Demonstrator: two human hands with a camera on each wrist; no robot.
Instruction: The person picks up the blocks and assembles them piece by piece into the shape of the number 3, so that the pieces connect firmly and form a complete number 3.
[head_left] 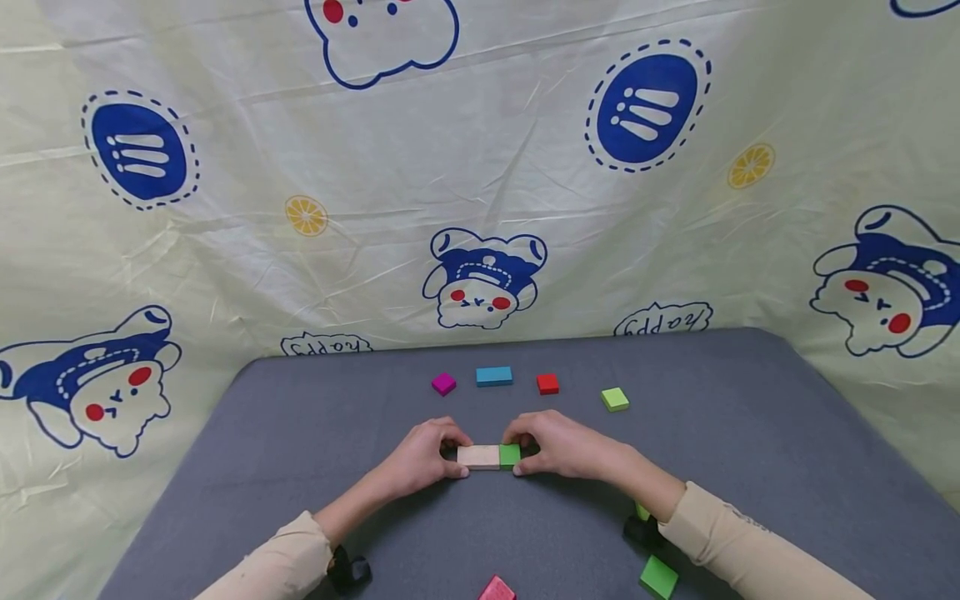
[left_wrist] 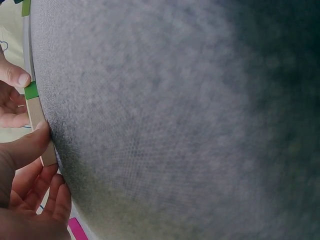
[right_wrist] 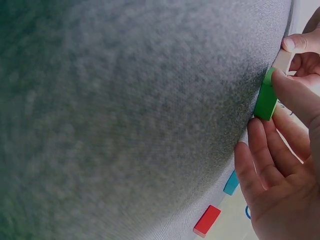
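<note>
One pale block (head_left: 478, 457) and one green block (head_left: 510, 456) touch end to end on the table (head_left: 337, 400), set in from its far edge. The left hand (head_left: 427, 450) pinches the first, the right hand (head_left: 558, 446) the second, fingers curled close. I'd press evenly, faces flush. Long axis roughly parallel to that edge, green end toward the right edge
</note>
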